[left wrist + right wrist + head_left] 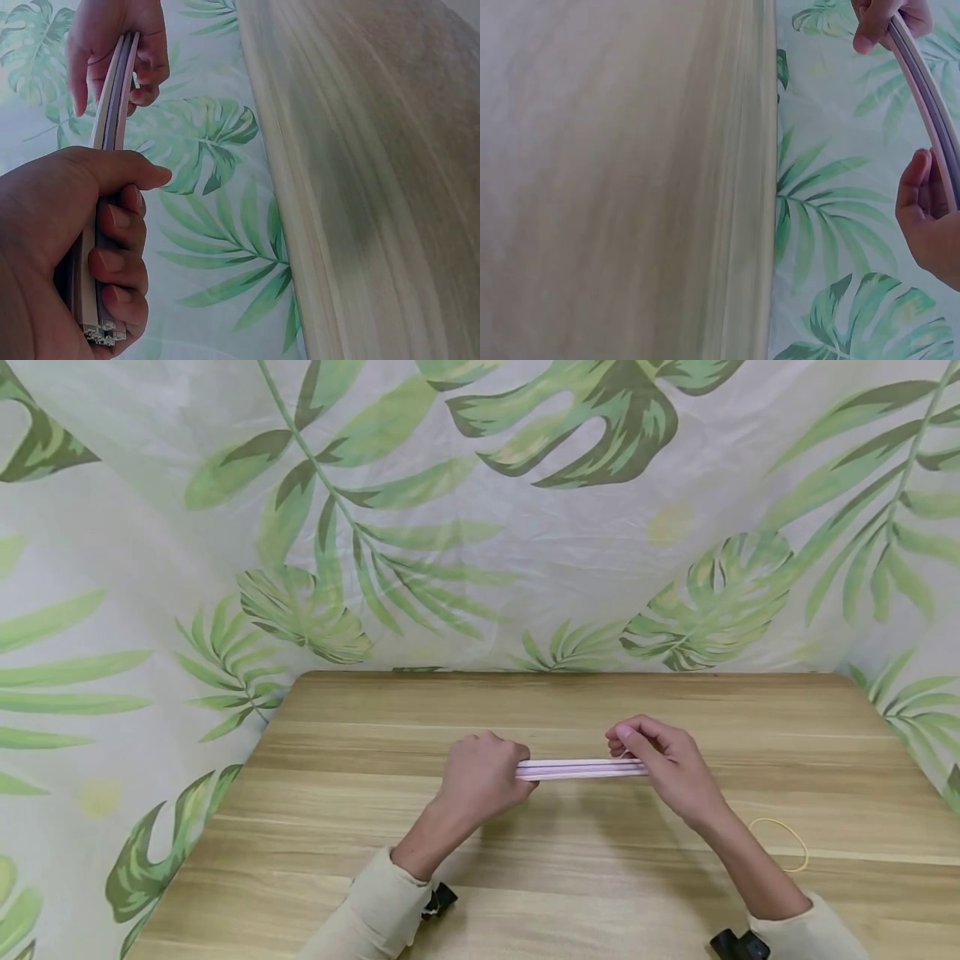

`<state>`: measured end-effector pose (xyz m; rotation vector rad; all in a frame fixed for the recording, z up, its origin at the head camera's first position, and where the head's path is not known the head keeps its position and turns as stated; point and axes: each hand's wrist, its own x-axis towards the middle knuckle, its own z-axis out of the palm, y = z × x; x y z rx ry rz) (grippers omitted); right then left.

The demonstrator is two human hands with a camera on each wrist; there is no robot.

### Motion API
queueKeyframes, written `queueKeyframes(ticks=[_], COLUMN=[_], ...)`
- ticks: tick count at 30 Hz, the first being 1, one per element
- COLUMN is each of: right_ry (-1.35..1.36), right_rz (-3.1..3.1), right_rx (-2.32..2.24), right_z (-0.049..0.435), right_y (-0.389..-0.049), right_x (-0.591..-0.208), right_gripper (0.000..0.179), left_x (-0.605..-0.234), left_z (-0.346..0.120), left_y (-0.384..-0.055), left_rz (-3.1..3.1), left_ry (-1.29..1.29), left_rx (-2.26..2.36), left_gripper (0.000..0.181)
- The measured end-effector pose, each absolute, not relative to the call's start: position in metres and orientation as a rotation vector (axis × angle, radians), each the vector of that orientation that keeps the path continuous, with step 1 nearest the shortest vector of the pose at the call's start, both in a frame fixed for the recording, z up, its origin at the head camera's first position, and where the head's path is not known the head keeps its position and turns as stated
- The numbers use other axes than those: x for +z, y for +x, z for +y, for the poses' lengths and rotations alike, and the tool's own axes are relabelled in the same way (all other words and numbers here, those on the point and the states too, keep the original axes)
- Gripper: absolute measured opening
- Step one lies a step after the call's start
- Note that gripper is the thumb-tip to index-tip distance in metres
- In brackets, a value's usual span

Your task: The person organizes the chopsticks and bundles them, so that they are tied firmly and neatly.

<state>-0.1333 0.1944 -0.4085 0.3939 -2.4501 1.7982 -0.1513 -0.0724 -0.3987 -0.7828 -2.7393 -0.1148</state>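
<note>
Left hand (483,772) was wrapped round one end of the stick bundle (573,769) above the tabletop (360,752), right hand (671,768) curled by the other (couldn't tell if gripping), and it looked light, stiffish, best held near the ends.

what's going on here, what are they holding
A person's left hand grips a bundle of thin sticks above the wooden table. The right hand is at the other end, fingers bent; whether it grips too is unclear. A thin yellow loop lies on the table near the right forearm.
</note>
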Motion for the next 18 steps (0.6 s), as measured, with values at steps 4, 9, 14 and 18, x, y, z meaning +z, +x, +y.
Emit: queueKeyframes(ticks=[4, 9, 14, 18], right_ry=[0.395, 0.385, 0.412, 0.413], right_rz=[-2.354, -2.252, -2.261, -2.286], right_rx=[1.894, 1.977, 1.96, 1.893], right_z=[0.1907, 0.1884, 0.1869, 0.1914], right_y=[-0.1327, -0.1327, -0.1321, -0.1334], right_x=[-0.4105, -0.4142, -0.4127, -0.4069], right_gripper=[0.04, 0.044, 0.04, 0.039], left_x=[-0.3986, -0.399, -0.3995, -0.398], left_z=[-0.0708, -0.0682, -0.0685, -0.0704], left_y=[-0.15, -0.1496, -0.1508, -0.1514], left_rz=[-2.735, -2.771, -2.774, -2.752], left_ry=[-0.778, -0.794, -0.808, -0.822], left_rx=[-0.076, -0.04, -0.049, -0.088], left_gripper=[0.042, 0.04, 0.037, 0.037])
